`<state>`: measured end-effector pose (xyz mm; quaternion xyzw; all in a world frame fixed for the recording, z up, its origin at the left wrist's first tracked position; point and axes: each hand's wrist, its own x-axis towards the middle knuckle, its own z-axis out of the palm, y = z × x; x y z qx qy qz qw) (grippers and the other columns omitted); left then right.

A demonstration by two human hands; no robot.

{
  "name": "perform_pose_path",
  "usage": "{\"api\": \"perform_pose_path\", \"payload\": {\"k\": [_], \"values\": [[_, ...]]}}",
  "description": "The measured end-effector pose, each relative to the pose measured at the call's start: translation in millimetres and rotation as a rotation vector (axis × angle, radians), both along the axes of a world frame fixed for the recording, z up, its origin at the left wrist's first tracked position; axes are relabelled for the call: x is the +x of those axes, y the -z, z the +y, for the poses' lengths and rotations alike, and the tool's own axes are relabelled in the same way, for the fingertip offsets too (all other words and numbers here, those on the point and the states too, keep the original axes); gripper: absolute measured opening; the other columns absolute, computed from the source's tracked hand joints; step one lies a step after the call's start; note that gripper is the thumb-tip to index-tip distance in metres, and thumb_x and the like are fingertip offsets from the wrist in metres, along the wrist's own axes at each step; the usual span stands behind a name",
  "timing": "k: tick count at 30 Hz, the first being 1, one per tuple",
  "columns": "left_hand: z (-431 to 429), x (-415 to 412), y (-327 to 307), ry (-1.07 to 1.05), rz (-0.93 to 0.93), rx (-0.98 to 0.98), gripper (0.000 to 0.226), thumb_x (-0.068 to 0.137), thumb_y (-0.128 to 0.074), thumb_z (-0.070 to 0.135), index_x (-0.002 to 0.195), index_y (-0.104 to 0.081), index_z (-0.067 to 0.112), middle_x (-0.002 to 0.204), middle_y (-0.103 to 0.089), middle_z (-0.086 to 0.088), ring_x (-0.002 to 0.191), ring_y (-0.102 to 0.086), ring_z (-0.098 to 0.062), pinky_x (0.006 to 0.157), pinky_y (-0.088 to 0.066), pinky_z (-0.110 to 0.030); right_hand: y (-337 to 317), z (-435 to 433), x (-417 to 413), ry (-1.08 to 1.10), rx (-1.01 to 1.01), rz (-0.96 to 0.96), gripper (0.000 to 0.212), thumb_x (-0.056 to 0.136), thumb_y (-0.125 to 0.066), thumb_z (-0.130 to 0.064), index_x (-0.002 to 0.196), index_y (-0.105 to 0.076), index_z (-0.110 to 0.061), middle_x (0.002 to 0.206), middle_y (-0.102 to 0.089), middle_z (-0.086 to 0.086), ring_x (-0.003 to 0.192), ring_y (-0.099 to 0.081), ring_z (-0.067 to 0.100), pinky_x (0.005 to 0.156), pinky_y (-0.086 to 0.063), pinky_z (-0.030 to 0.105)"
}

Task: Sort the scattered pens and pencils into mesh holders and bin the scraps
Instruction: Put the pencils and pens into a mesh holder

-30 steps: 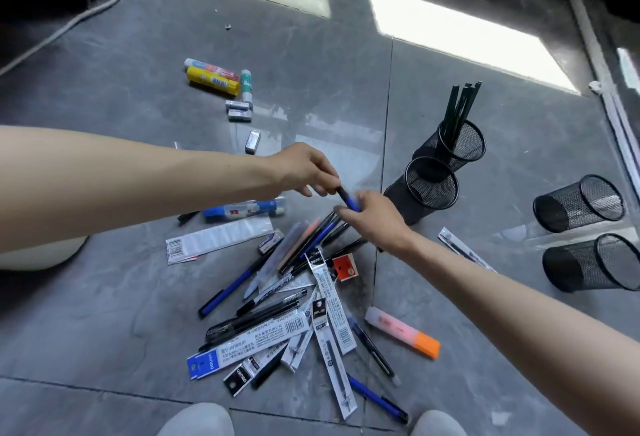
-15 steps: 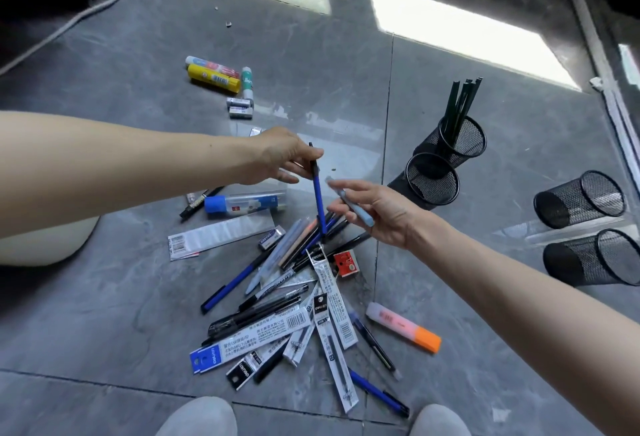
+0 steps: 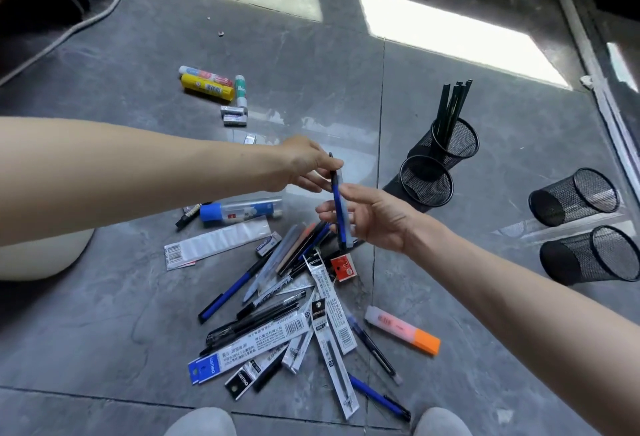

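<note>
Grey floor tiles [image 3: 104,349], yellow glue stick [image 3: 207,88], blue-capped glue bottle [image 3: 242,210], small erasers [image 3: 234,115], white rounded object [image 3: 41,255] left

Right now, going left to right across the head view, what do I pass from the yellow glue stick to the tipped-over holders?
yellow glue stick → held blue and grey pens → upright mesh holder with dark pencils → tipped-over mesh holders

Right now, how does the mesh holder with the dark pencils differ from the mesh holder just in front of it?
The rear mesh holder holds several dark pencils that rise above its rim; the front mesh holder looks empty. The rear mesh holder stands farther away; the front mesh holder is nearer to the right hand, which grips a blue pen with the left hand. Both are black, round, wire mesh, similar in size.
</note>
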<state>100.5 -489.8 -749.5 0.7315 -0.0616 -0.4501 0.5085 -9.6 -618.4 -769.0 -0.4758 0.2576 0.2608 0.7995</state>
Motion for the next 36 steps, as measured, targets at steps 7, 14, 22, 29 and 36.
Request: {"api": "perform_pose_path", "payload": {"k": [7,14,22,29,36], "values": [[-33,-15,26,0.217,-0.258,0.22,0.033,0.096,-0.049,0.036,0.09,-0.058,0.004,0.072,-0.061,-0.007,0.06,-0.055,-0.017,0.051,-0.041,-0.025,23,-16,-10,-0.166,-0.974,0.215,0.015,0.086,-0.06,-0.02,0.082,-0.063,-0.006,0.047,-0.045,0.003,0.034,-0.034,0.011,0.037,-0.025,0.017],[-39,-51,61,0.808,-0.674,0.459,0.023,0.084,-0.064,0.026,0.084,-0.061,0.004,0.082,-0.063,-0.015,0.08,-0.06,-0.03,0.064,-0.045,-0.032,60,-30,-66,-0.166,-1.207,0.262,0.022,0.085,-0.055,-0.025,0.076,-0.06,-0.006,0.077,-0.062,0.012,0.073,-0.06,0.029,0.058,-0.041,0.026],[-41,-80,69,0.814,-0.809,0.475,0.018,0.082,-0.053,0.022,0.078,-0.056,0.005,0.075,-0.059,-0.012,0.069,-0.053,-0.028,0.055,-0.037,-0.029,71,-36,-80,-0.103,-1.163,0.308,0.027,0.077,-0.054,-0.023,0.083,-0.066,-0.001,0.086,-0.069,0.017,0.082,-0.066,0.034,0.072,-0.054,0.037],[-51,-33,63,0.182,-0.608,0.402,0.012,0.095,-0.036,0.018,0.094,-0.04,0.006,0.076,-0.046,-0.009,0.076,-0.043,-0.03,0.065,-0.032,-0.034,66,-40,-72,-0.072,-1.166,0.29,0.026,0.077,-0.053,-0.022,0.08,-0.066,-0.001,0.083,-0.069,0.016,0.077,-0.067,0.031,0.071,-0.055,0.036],[-31,-48,64,0.596,-0.587,0.593,0.029,0.079,-0.065,0.014,0.057,-0.046,0.009,0.064,-0.054,-0.008,0.069,-0.059,-0.028,0.054,-0.04,-0.026,62,-34,-65,-0.114,-1.182,0.286,0.025,0.078,-0.054,-0.023,0.083,-0.067,-0.002,0.085,-0.068,0.015,0.08,-0.065,0.031,0.063,-0.046,0.027]]}}
